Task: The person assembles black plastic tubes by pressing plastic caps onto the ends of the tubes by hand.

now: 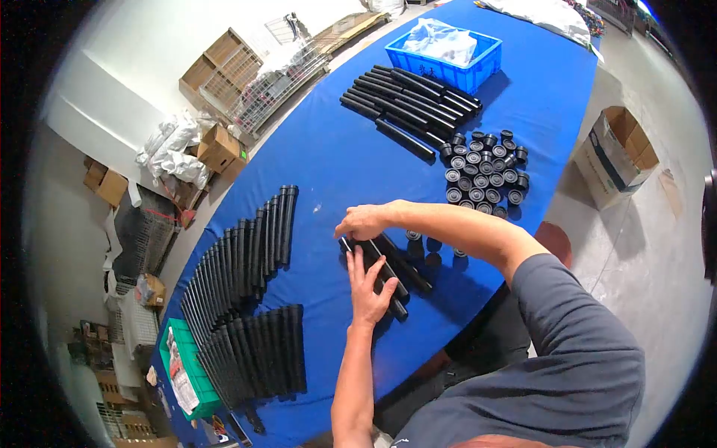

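While left hand [369, 297] lies fingers-spread on black tubes [407, 265], right hand [366, 222] curls at their eleven-o'clock ends. Right fingers' hold unclear.

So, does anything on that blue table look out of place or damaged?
Nothing looks plainly damaged or spilled. One black tube at the near edge of the far batch lies slightly apart from its neighbours, and a few black caps lie tipped on their sides while most show their round faces.
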{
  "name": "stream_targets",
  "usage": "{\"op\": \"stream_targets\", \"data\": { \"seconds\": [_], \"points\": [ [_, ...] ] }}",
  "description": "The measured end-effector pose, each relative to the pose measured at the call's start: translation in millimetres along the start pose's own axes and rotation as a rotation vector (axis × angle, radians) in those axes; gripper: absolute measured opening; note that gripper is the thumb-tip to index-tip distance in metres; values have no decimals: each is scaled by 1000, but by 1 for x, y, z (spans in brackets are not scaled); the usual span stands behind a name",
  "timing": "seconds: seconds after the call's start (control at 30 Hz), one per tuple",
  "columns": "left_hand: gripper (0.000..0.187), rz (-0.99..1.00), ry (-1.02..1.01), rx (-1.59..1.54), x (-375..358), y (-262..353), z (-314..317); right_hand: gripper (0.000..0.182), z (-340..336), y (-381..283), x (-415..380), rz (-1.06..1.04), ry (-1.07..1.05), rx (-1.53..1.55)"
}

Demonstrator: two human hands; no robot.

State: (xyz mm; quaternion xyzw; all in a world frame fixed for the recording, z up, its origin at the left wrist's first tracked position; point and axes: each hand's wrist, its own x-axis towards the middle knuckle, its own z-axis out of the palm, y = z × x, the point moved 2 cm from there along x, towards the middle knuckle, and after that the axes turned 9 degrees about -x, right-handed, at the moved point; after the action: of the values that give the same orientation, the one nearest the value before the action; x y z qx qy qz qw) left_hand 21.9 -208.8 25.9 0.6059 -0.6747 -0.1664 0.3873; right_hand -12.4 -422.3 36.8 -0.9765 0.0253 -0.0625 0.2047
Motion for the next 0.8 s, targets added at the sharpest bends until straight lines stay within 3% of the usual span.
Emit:
{"op": "stream_targets", "data": {
  "seconds": [0.1, 0.27, 0.33, 0.43, 0.6, 0.63, 0.67, 0.7, 0.73, 0.8],
  "points": [
    [41, 18, 45, -47, 10, -5, -3, 51, 1, -9, -4, 31, -32, 53],
    [40, -4, 42, 8, 9, -13, 4, 51, 34, 23, 18, 116, 161, 160],
    [39, -54, 39, 11, 9, -10, 3, 46, 23, 20, 14, 98, 204, -39],
    [40, -61, 65, -10, 13, -10, 8, 42, 1, 9, 5, 143, 346, -104],
    [44, -124, 139, 68, 40, -6, 20, 40, -75, 90, -47, 472, 808, 228],
    [45, -123, 184, 4, 44, -8, 22, 35, -97, 106, -76, 650, 848, 473],
    [46, -121, 230, -59, 48, -11, 24, 32, -111, 122, -107, 666, 1020, 927],
    [48, -85, 268, -51, 46, -15, 25, 32, -117, 151, -131, 753, 1235, 1148],
    [49, -91, 315, -132, 45, -14, 23, 40, -128, 161, -159, 737, 1317, 1259],
    [50, -157, 374, -168, 44, -13, 22, 42, -137, 195, -192, 961, 1472, 1159]
  ]
}}
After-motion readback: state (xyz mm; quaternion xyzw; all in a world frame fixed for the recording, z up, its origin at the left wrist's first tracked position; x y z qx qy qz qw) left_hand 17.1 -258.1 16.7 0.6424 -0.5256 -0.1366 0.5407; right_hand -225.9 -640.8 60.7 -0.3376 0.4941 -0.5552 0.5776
